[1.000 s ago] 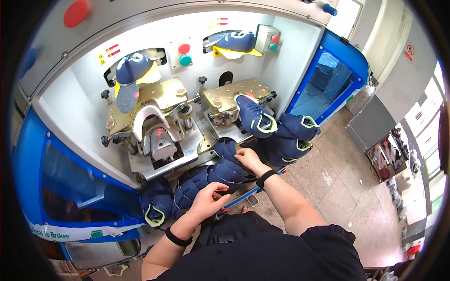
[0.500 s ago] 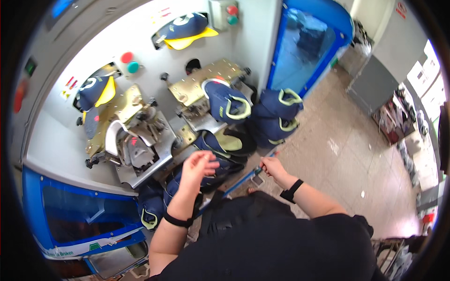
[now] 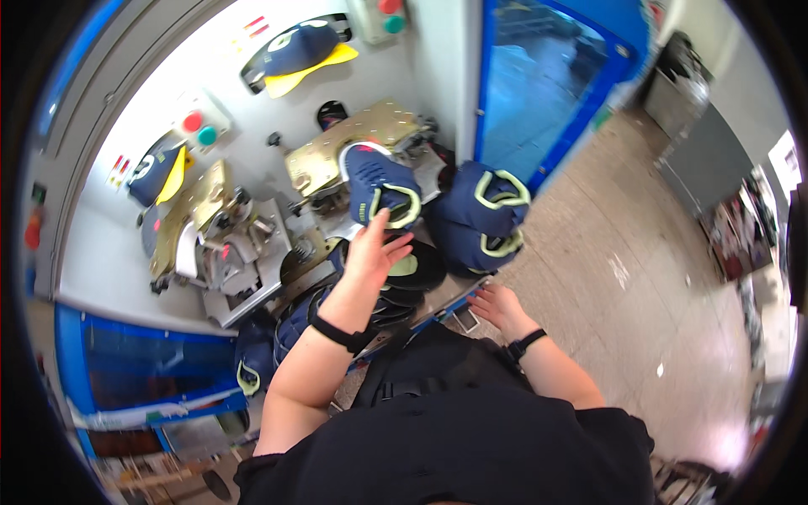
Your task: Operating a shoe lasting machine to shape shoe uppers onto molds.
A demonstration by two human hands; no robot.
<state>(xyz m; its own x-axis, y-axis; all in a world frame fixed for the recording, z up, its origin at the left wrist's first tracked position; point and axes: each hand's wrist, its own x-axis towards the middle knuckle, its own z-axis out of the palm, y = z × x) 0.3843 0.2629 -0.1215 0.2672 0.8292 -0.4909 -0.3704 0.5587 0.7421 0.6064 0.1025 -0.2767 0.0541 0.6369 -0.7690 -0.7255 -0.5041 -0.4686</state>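
Note:
My left hand [image 3: 374, 252] is open, fingers spread, palm turned to the right. Its fingertips overlap the lower end of a navy shoe upper [image 3: 381, 175] with a lime collar, which sits on the right machine station; whether they touch it I cannot tell. My right hand [image 3: 498, 305] is also open and holds nothing, beside the blue-edged ledge [image 3: 446, 310]. Just beyond that hand stand navy shoe uppers [image 3: 480, 227] with lime collars, gathered together. Between my hands and the machine lie more dark shoe pieces [image 3: 404, 278], partly hidden by my left arm.
The left station has a brass-coloured plate [image 3: 208, 194] and a white curved form [image 3: 187, 257]. Navy pieces with yellow brims [image 3: 301, 52] sit in wall openings near red and green buttons [image 3: 199, 128]. A blue-framed clear door [image 3: 539, 93] stands right of the machine, by the tiled floor [image 3: 606, 261].
My left hand has moved up and forward to the shoe upper at the right station. My right hand has gone from closed to open near the ledge. The view has shifted slightly.

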